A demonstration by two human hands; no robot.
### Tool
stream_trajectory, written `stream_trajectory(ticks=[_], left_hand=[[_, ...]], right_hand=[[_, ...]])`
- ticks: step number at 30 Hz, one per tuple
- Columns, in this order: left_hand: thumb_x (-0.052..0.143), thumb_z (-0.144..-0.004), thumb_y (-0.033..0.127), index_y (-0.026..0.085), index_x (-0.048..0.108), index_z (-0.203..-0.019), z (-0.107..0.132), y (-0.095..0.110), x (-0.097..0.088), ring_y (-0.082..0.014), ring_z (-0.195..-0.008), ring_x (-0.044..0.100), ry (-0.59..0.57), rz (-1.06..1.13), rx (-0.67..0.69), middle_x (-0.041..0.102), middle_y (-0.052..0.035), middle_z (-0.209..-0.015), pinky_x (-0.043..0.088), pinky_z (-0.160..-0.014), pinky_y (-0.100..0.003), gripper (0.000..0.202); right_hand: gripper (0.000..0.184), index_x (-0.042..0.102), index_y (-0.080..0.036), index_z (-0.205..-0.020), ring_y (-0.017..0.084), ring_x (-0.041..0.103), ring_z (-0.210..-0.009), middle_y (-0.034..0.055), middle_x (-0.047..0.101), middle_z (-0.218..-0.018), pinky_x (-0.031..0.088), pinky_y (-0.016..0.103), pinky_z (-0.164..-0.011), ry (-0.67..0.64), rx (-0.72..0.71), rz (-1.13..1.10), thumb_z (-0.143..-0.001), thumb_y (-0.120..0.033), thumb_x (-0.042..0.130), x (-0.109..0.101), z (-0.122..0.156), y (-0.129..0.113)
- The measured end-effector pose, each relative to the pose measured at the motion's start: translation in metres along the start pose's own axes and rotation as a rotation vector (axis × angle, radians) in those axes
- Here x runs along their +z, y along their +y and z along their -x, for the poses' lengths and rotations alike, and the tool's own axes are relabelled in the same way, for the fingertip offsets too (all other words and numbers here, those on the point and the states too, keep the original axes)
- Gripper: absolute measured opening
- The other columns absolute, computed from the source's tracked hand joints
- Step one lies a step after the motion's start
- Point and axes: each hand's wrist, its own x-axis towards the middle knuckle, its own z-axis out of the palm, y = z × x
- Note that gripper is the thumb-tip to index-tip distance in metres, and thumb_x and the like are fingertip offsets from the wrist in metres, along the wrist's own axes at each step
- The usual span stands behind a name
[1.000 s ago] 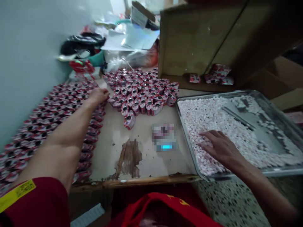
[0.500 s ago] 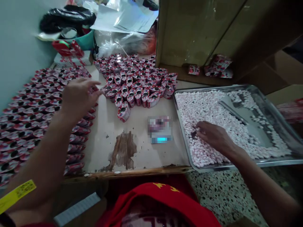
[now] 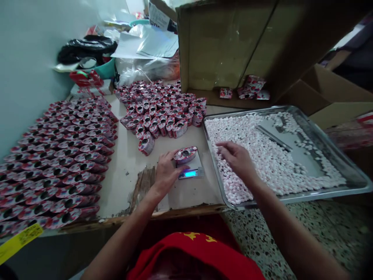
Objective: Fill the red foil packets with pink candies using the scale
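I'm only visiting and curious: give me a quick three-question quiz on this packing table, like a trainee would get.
1. True or false: the right hand is over the tablets in the metal tray.
2. What sits on the small scale beside the left hand? A) a spoon B) a red-and-white container C) a cup
3. Fill in: the long rows of containers lie on the person's ____ side.
Key: 1 true; 2 B; 3 left.

The lit display (image 3: 190,174) on the scale (image 3: 197,162) is too small to read.
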Motion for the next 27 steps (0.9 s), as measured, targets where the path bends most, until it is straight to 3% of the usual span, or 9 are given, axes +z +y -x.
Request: stream_trajectory(ticks=[3,5,8,14,20,24,27], left_hand=[[0.096,-0.074,0.029,0.024,0.066,-0.133,0.006,0.001,-0.008,-0.0257,-0.102,0.068,0.111,0.031,-0.033,0.075,-0.0079,-0.124,0.057,-0.086,-0.038,0.066],[0.088,-0.085,0.034,0.023,0.070,-0.123,0.011,0.003,-0.015,-0.0248,-0.102,0.068,0.206,0.021,0.021,0.075,-0.0077,-0.119,0.057,-0.087,-0.038,0.044],[0.071,-0.099,0.034,0.024,0.076,-0.104,0.012,0.006,-0.022,-0.0238,-0.103,0.069,0.272,-0.022,0.168,0.077,-0.0056,-0.105,0.055,-0.095,-0.041,0.012],[0.076,-0.095,0.030,0.024,0.082,-0.095,-0.007,0.008,-0.018,-0.0234,-0.097,0.069,0.237,-0.072,0.179,0.077,-0.0053,-0.100,0.055,-0.094,-0.041,0.008],[0.077,-0.093,0.026,0.025,0.084,-0.095,-0.016,0.014,-0.016,-0.0245,-0.099,0.067,0.165,-0.103,0.193,0.076,-0.0055,-0.099,0.055,-0.094,-0.041,0.007],[0.076,-0.093,0.023,0.026,0.084,-0.094,-0.021,0.020,-0.011,-0.0246,-0.099,0.068,0.113,-0.085,0.195,0.077,-0.0054,-0.099,0.057,-0.093,-0.041,0.009],[0.073,-0.095,0.026,0.027,0.083,-0.095,-0.021,0.024,-0.014,-0.0235,-0.099,0.071,0.128,0.009,0.223,0.077,-0.0056,-0.103,0.059,-0.094,-0.041,0.010]], right_hand=[[0.027,0.077,-0.020,-0.114,0.021,0.072,-0.085,0.0076,0.079,-0.101,0.053,0.033,-0.077,-0.035,-0.178,0.035,-0.101,-0.036,0.059,0.027,-0.005,-0.019],[0.023,0.077,-0.020,-0.110,0.023,0.072,-0.095,0.0091,0.079,-0.107,0.052,0.034,-0.083,-0.029,-0.285,0.151,-0.101,-0.030,0.059,0.037,-0.010,-0.029],[0.019,0.077,-0.020,-0.105,0.022,0.071,-0.093,0.0085,0.078,-0.103,0.049,0.032,-0.083,-0.047,-0.331,0.282,-0.102,-0.025,0.059,0.043,-0.017,-0.036],[0.018,0.079,-0.020,-0.104,0.020,0.067,-0.090,0.0073,0.072,-0.100,0.048,0.030,-0.080,-0.083,-0.364,0.333,-0.102,-0.021,0.062,0.053,-0.023,-0.037],[0.021,0.083,-0.022,-0.101,0.026,0.062,-0.101,0.0104,0.070,-0.104,0.046,0.037,-0.091,-0.118,-0.563,0.464,-0.104,-0.029,0.064,0.066,-0.027,-0.047],[0.017,0.083,-0.022,-0.098,0.025,0.063,-0.097,0.0095,0.071,-0.100,0.047,0.036,-0.086,-0.147,-0.552,0.395,-0.101,-0.024,0.066,0.056,-0.025,-0.048],[0.015,0.081,-0.020,-0.099,0.021,0.067,-0.092,0.0071,0.073,-0.096,0.051,0.032,-0.083,-0.081,-0.418,0.255,-0.099,-0.020,0.066,0.024,-0.024,-0.031]])
